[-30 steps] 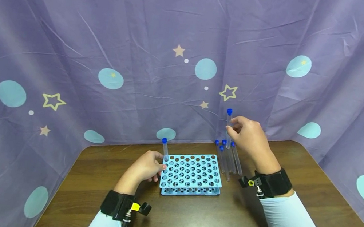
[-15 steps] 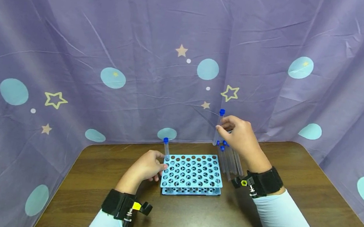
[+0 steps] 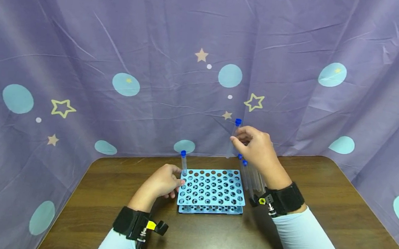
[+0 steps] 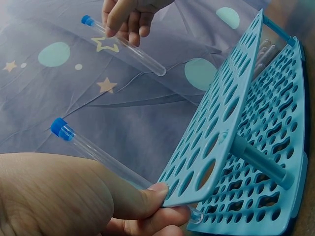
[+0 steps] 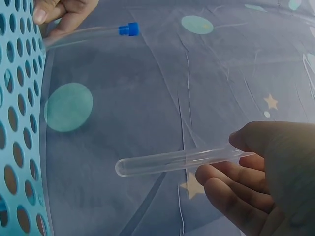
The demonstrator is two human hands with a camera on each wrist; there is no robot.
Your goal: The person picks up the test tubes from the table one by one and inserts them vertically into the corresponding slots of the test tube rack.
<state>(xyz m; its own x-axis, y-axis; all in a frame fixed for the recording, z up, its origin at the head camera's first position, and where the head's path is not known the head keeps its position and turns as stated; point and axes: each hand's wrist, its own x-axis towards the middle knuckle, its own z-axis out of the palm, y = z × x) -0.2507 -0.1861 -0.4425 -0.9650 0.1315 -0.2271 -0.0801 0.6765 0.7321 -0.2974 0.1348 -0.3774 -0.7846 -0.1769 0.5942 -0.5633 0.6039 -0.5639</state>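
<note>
A blue two-tier rack (image 3: 211, 188) stands on the table, its top plate full of round holes. My left hand (image 3: 161, 181) grips the rack's left edge, thumb on the top plate. One blue-capped clear tube (image 4: 98, 152) stands in the rack's back left corner, beside that hand. My right hand (image 3: 257, 149) pinches another clear tube (image 5: 167, 162) between thumb and fingers, upright above the back of the table, its blue cap (image 3: 238, 122) on top. Several capped tubes (image 3: 246, 177) lie right of the rack, partly hidden under the right hand and wrist.
A brown wooden table (image 3: 106, 195) carries everything. Behind it hangs a purple curtain (image 3: 163, 49) with stars and dots, close to the table's back edge. Black straps with small devices are on both wrists.
My right hand has moved left with its tube, from above the lying tubes towards the rack. My left hand has stayed on the rack's left edge. The view has shifted slightly.
</note>
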